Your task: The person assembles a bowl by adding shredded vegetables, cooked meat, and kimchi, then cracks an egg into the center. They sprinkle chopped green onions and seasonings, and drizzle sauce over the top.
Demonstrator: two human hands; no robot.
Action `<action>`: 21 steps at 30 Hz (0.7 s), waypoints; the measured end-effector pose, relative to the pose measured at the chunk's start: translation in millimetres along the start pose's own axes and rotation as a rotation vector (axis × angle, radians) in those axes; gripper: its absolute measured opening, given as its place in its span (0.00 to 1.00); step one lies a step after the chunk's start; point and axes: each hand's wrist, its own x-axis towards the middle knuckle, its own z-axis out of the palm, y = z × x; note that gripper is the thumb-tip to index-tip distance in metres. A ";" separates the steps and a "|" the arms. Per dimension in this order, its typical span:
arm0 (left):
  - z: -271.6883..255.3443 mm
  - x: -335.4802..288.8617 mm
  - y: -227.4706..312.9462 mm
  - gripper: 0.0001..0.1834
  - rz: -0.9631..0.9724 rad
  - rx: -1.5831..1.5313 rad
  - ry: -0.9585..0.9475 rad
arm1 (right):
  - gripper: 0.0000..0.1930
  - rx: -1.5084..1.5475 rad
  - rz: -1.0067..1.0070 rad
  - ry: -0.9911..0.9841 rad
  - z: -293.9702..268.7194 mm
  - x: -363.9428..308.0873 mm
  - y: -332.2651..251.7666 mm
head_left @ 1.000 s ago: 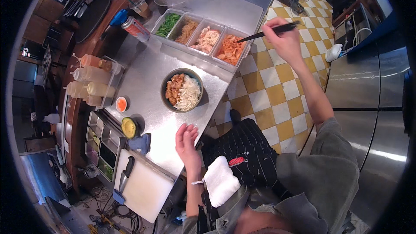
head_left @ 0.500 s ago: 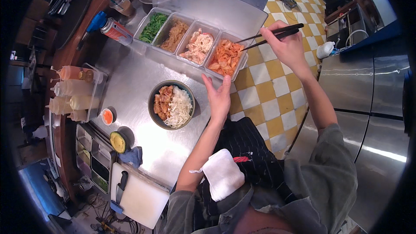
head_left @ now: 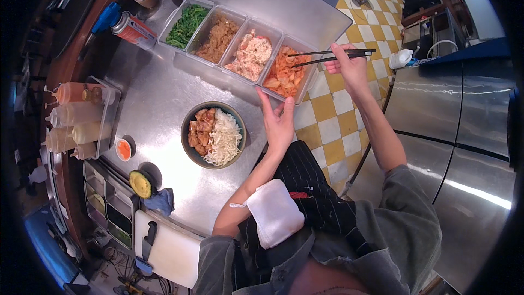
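Observation:
My right hand (head_left: 352,68) is closed on black chopsticks (head_left: 333,55), whose tips are in the red-orange kimchi (head_left: 284,74) in the rightmost clear tub. My left hand (head_left: 279,125) is at that tub's near end, thumb and fingers spread, fingertips against its edge. Left of the kimchi, a row of tubs holds a creamy pinkish mix (head_left: 250,54), brown shreds (head_left: 218,38) and green leafy vegetables (head_left: 188,26). On the steel counter in front stands a dark bowl (head_left: 244,145) with browned meat pieces (head_left: 202,131), white rice (head_left: 225,120) and pale sprouts (head_left: 224,147).
Squeeze bottles (head_left: 76,114) crowd a clear bin at the left. Nearby are a small cup of orange food (head_left: 124,150), an avocado half (head_left: 140,184), a blue cloth (head_left: 159,202) and a knife (head_left: 148,240) on a white cutting board (head_left: 174,257). A torch canister (head_left: 134,30) lies behind.
My right hand has lowered slightly, bringing the chopsticks flatter and their tips further left into the kimchi. My left hand stays at the tub's near end. The view has shifted a little.

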 end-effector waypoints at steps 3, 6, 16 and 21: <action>1.4 -2.0 6.6 0.46 -0.026 -0.004 0.006 | 0.12 0.052 0.027 0.034 1.0 -3.9 4.1; 1.2 -0.5 1.7 0.47 0.005 0.005 -0.002 | 0.12 0.088 0.031 0.023 5.0 -8.1 7.0; -5.3 -7.1 -1.1 0.46 -0.108 -0.081 -0.025 | 0.09 0.188 0.107 0.042 13.0 -13.6 15.0; -66.5 -77.9 6.4 0.29 -0.550 -0.227 -0.219 | 0.09 0.215 0.167 0.026 4.1 -6.6 17.0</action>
